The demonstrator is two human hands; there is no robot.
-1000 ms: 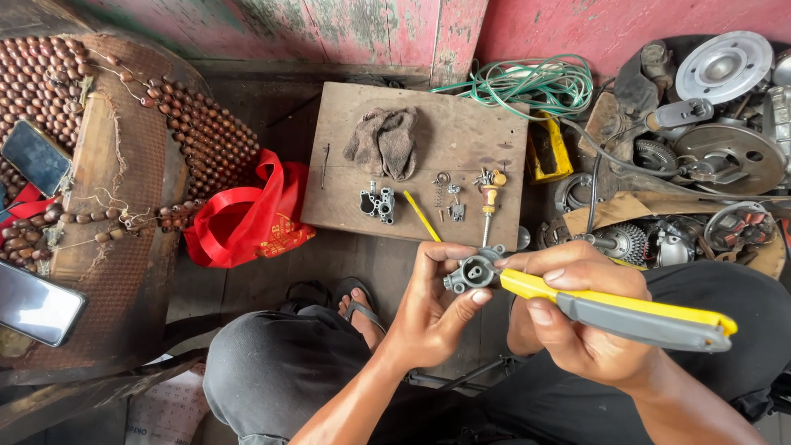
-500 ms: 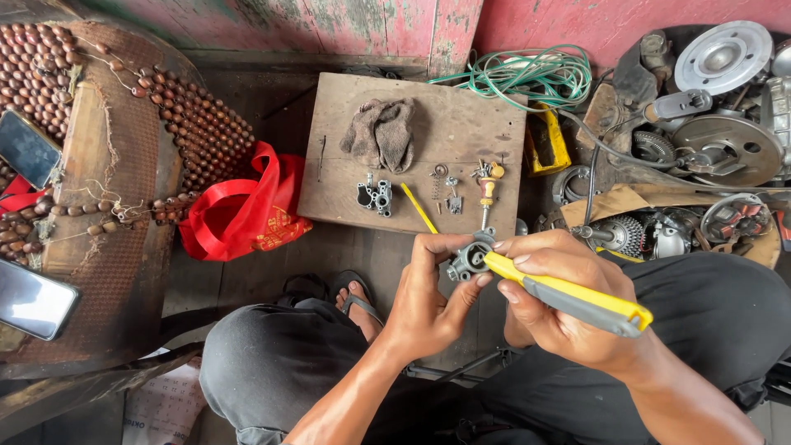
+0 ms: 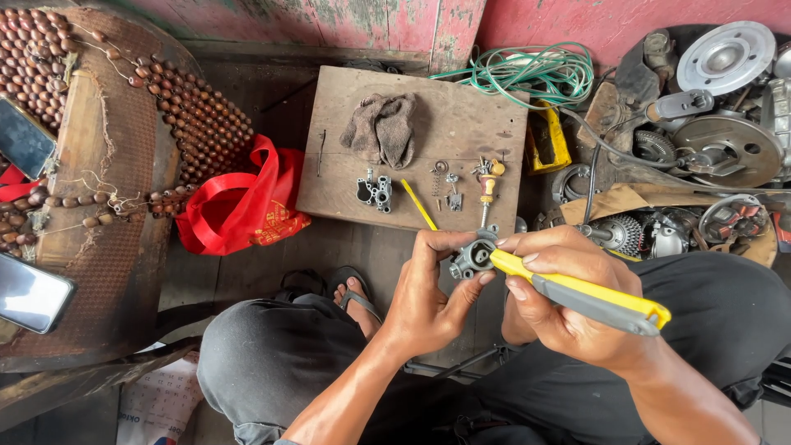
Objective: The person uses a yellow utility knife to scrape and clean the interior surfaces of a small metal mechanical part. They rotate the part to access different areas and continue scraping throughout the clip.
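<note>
My left hand [image 3: 428, 292] pinches a small grey metal part with a round bore [image 3: 473, 257] between thumb and fingers, just in front of the wooden board. My right hand [image 3: 568, 301] grips a tool with a yellow and grey handle [image 3: 589, 294], its front end pressed into the metal part. Both hands hover above my knees in dark trousers. On the wooden board [image 3: 461, 124] lie a grey rag [image 3: 381, 128], a small grey metal block [image 3: 373, 192], a thin yellow stick [image 3: 418, 203], a short screwdriver [image 3: 488, 188] and a few tiny springs and screws.
A red bag [image 3: 243, 202] sits left of the board. A chair with a brown beaded cover [image 3: 177, 107] holds two phones at far left. Green coiled cable [image 3: 540, 72], a yellow box [image 3: 549, 140] and several engine parts [image 3: 725, 148] crowd the right. My sandalled foot [image 3: 350, 292] shows below the board.
The right hand has turned the yellow-handled tool a little and the hands have drawn slightly closer. The left hand keeps its hold on the metal part.
</note>
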